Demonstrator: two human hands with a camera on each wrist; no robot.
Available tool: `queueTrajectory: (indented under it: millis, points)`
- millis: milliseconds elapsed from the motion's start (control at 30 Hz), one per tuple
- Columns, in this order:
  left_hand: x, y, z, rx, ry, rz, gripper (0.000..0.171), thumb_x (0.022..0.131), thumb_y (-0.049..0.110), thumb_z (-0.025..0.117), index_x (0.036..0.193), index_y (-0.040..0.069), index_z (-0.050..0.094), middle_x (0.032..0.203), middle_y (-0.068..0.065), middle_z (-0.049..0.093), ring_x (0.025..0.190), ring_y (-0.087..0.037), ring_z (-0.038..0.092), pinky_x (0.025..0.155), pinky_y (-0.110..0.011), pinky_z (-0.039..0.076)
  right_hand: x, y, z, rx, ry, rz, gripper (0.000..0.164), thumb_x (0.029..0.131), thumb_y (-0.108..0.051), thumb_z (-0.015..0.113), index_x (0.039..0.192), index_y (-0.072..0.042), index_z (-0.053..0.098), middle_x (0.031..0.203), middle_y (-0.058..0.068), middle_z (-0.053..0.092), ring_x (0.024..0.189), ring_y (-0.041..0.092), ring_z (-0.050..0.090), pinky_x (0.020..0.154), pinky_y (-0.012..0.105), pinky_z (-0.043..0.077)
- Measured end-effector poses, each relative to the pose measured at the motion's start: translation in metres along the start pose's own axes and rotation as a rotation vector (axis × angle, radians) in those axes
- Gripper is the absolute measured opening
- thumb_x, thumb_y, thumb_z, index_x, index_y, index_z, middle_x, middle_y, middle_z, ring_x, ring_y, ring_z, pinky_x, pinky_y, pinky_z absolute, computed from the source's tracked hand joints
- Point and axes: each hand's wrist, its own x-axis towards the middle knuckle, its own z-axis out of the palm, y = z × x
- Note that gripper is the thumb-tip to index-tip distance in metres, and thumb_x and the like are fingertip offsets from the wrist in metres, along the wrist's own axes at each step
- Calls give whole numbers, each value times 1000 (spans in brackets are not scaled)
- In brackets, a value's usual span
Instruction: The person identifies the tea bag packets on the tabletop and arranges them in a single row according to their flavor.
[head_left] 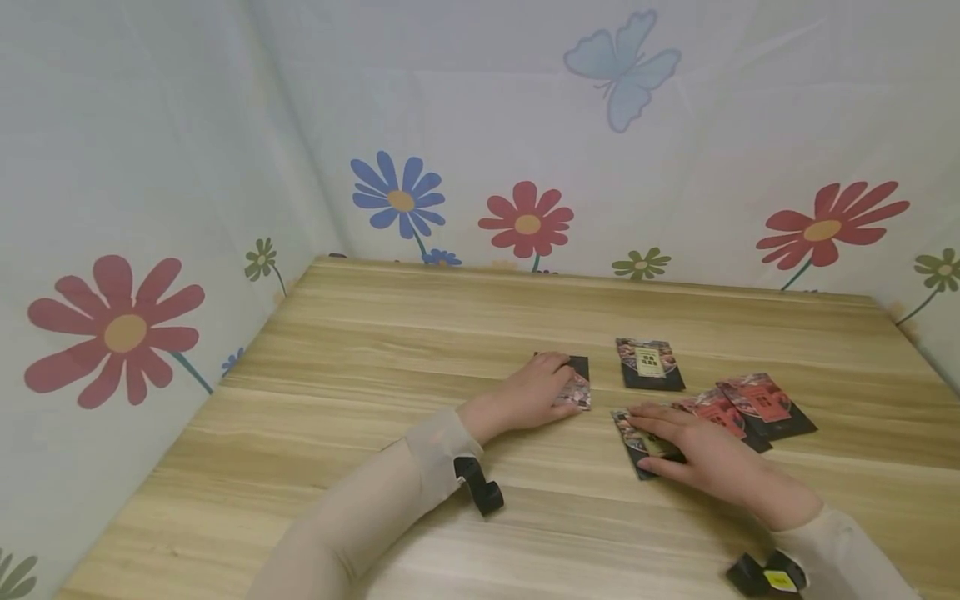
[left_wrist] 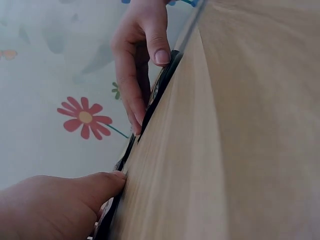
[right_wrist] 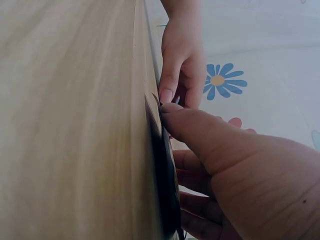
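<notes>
My left hand [head_left: 528, 392] holds a dark food packet [head_left: 579, 385] on the wooden table, fingers over its far part and thumb at its near edge. To its right, my right hand [head_left: 701, 450] spans another dark packet [head_left: 628, 440] with a pale label, thumb at the near edge and fingers across the far side. The hand covers much of that label. In the right wrist view, the packet [right_wrist: 167, 185] lies thin and edge-on beside the right thumb [right_wrist: 187, 120]. The left wrist view has the left thumb [left_wrist: 107, 185] low against a packet's edge.
Behind the hands lies a packet [head_left: 649, 363] with a pale label. Two red-labelled packets, one nearer [head_left: 716, 410] and one farther right [head_left: 765, 404], overlap beside the right hand. White flower-printed cloth [head_left: 465, 108] borders the table [head_left: 420, 333] at the back and sides.
</notes>
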Motion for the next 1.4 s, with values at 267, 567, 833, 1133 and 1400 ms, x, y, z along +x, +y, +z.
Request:
queueTrajectory:
  millis: [267, 567, 833, 1133, 1400]
  points:
    - [-11, -3, -2, 0, 5, -1, 58, 90, 49, 44, 130, 8, 45, 140, -13, 38, 132, -25, 32, 113, -33, 24, 0, 2, 1, 3, 3, -10, 55, 83, -46, 57, 127, -14, 53, 133, 6, 50, 120, 27, 49, 90, 46, 47]
    - [-25, -14, -2, -25, 10, -6, 57, 90, 49, 45, 129, 8, 44, 140, -14, 36, 133, -26, 31, 113, -35, 26, -1, 1, 0, 7, -8, 4, 56, 84, -49, 55, 128, -14, 52, 134, 6, 49, 120, 26, 49, 90, 45, 47]
    - [-40, -21, -3, -41, 8, -17, 59, 90, 50, 44, 131, 8, 43, 142, -14, 34, 133, -26, 31, 112, -36, 26, -1, 1, 0, 1, 0, -9, 55, 84, -47, 56, 128, -14, 52, 134, 6, 49, 120, 27, 49, 90, 46, 47]
    - [-53, -26, -4, -32, 33, -15, 60, 89, 50, 46, 129, 6, 44, 140, -15, 36, 131, -27, 32, 112, -35, 27, -2, 1, 0, -1, -10, 10, 56, 83, -47, 57, 128, -14, 52, 134, 7, 49, 120, 27, 49, 89, 45, 47]
    - [-64, -32, -5, -27, 39, -20, 64, 89, 50, 45, 136, 7, 37, 140, -13, 37, 131, -26, 33, 112, -35, 28, -1, 0, 0, -2, -18, 16, 57, 83, -49, 56, 129, -15, 51, 134, 6, 49, 120, 27, 49, 90, 46, 47]
